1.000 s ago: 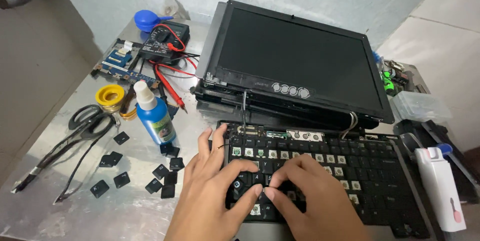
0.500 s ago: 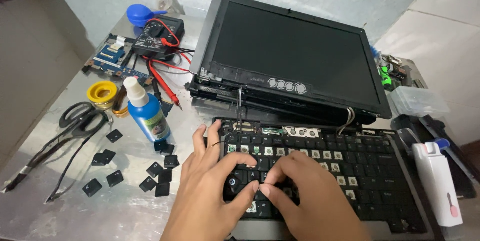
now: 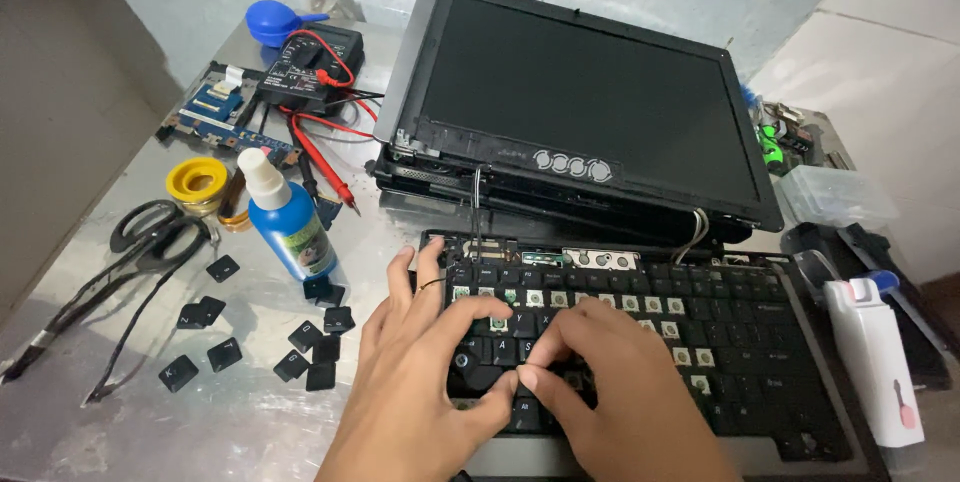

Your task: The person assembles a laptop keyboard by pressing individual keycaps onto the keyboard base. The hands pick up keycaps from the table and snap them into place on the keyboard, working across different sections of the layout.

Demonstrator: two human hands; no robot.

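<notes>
A black laptop keyboard is seen at the front of the metal table, just in front of the opened laptop screen. Many keycaps are missing from its upper rows, so small white and green mounts are exposed there, while the other keys are still in place. The left hand is laid on the left part of the keyboard with the fingers spread and pressed on the keys. The right hand is placed beside it, with the fingertips bent down on a key; nothing is clearly grasped by either hand, and the spot under the fingers is hidden by them.

To the left of the keyboard, loose black keycaps are scattered on the table. A blue bottle with a white cap is standing just behind them. Further left of the keyboard, scissors and a yellow roll are seen. To the right of the keyboard, a white plastic tool is lying.
</notes>
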